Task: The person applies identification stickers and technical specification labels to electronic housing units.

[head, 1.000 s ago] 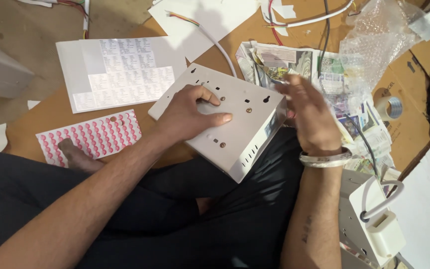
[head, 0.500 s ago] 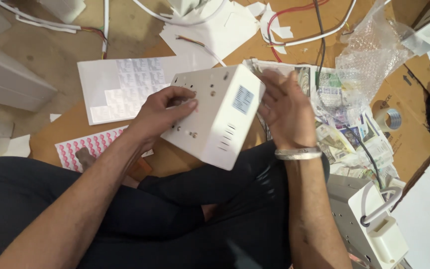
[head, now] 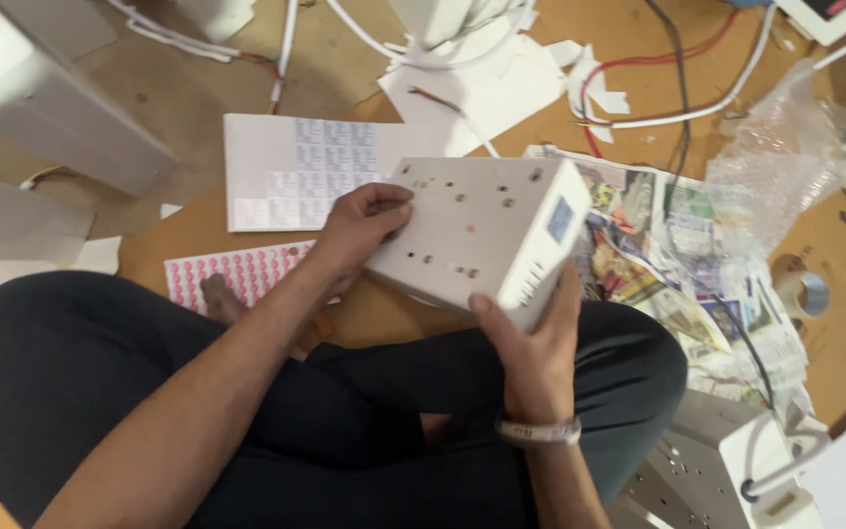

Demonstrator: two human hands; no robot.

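Both hands are now wrapped differently around the white perforated box [head: 477, 240], held over the lap and turned since a moment ago, the right hand [head: 531, 348] gripping its lower corner from beneath, the left hand [head: 359, 230] clasping its far edge

1. Brown cardboard floor [head: 394, 313] lies under and around the grip, bare in patches.
2. Above the grip, white paper scraps [head: 487, 88] and white cables [head: 697, 113] are strewn.
3. Right of it, spread newspaper [head: 697, 255] and crumpled clear plastic [head: 795, 147].
4. Left, printed label sheets [head: 296, 181] and pale boxes [head: 51, 108], brightly lit.
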